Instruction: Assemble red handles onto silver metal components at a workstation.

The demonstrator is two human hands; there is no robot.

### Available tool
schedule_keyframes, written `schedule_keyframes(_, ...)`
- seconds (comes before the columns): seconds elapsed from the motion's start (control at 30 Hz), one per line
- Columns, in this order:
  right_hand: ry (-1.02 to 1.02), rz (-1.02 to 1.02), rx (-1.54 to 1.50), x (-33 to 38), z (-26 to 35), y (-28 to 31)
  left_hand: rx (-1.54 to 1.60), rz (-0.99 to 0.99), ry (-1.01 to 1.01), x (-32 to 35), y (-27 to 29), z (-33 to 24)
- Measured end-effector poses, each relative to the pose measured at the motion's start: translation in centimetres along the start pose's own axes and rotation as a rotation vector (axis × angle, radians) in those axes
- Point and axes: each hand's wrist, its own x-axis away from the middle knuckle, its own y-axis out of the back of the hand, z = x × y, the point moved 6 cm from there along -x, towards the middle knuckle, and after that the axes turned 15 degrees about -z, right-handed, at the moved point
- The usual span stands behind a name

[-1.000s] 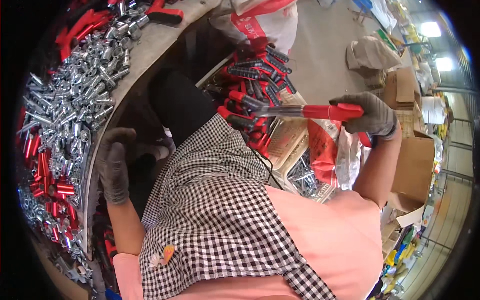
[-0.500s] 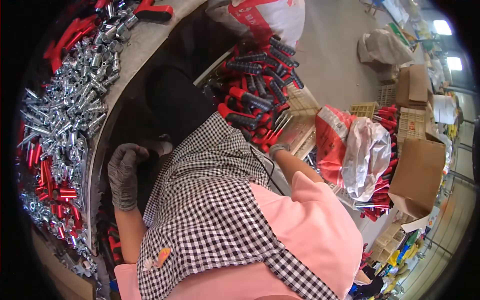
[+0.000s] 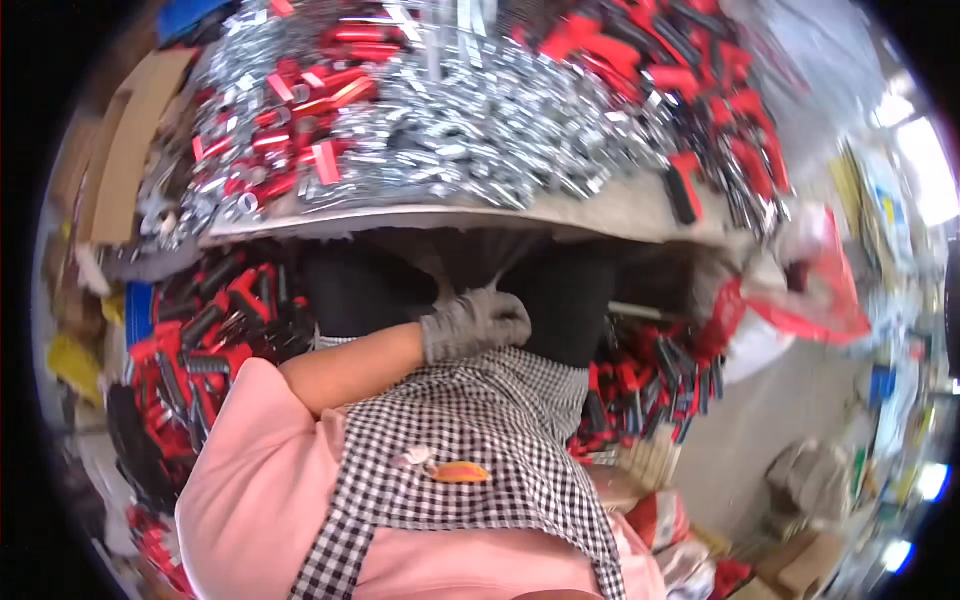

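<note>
My left hand, in a grey knit glove, lies over my lap at the top of the black-and-white checked apron. Its fingers are curled in; the palm is hidden and no object shows in them. My right hand is out of view. Beyond my knees, a bench edge runs across, bearing a heap of small shiny metal parts. Red metal tubes lie among them on the left. A red piece with a black grip sits near the edge on the right.
Piles of red pistol-shaped pieces with black grips flank me, one pile at left and another pile at right. A red-and-white sack stands at right by the bench. A cardboard box is at far left.
My view and body have swung from the crate side toward the bench. My right hand, earlier at the crate of red-and-black pieces, has left view. My left hand stays curled.
</note>
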Motion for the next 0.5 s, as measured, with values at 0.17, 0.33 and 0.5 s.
schedule_keyframes(0.17, 0.218, -0.116, 0.024, -28.3, -2.3, 6.8, 0.086, 0.000, 0.231, 1.0, 0.9, 0.4)
schedule_keyframes(0.33, 0.402, -0.216, -0.003, -64.9, 17.8, 23.6, 0.202, -0.089, 0.351, 0.8, 1.3, 1.0)
schedule_keyframes(0.5, 0.457, -0.290, 0.108, -60.5, 19.1, 31.9, 0.228, -0.128, 0.193, 0.2, 3.7, 0.2)
